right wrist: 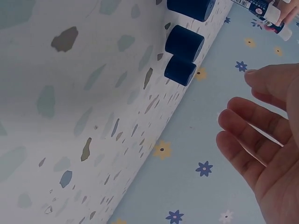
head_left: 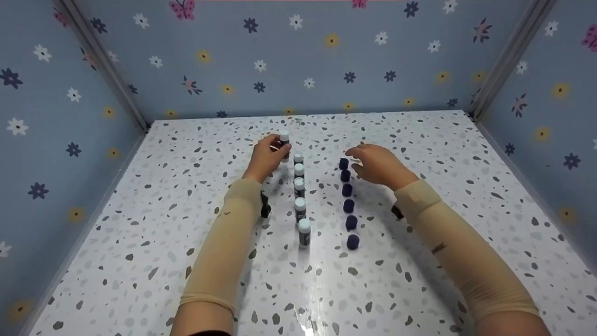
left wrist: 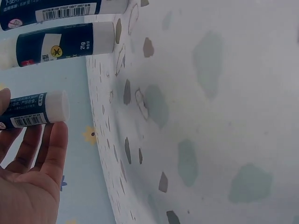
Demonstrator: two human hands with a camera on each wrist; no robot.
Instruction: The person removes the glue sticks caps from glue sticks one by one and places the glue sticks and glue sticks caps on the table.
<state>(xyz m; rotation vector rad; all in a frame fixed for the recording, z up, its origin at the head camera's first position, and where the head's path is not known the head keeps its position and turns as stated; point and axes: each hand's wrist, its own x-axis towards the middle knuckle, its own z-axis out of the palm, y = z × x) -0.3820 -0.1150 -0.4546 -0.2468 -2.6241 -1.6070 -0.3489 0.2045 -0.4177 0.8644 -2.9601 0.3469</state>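
Observation:
My left hand pinches a glue stick between thumb and fingers at the far end of a row of glue sticks. These stand upright, with dark blue labels and white tops. In the left wrist view the held glue stick shows a barcode, and its white end is clear of the table. My right hand hovers beside the farthest dark blue cap, its fingers loosely bent and holding nothing. A gap separates the fingers from the caps in the right wrist view. Several such caps form a second row.
The white speckled table carries both rows, running from near to far. Blue flowered panels enclose the back and both sides. Dark wrist cameras sit under the sleeves.

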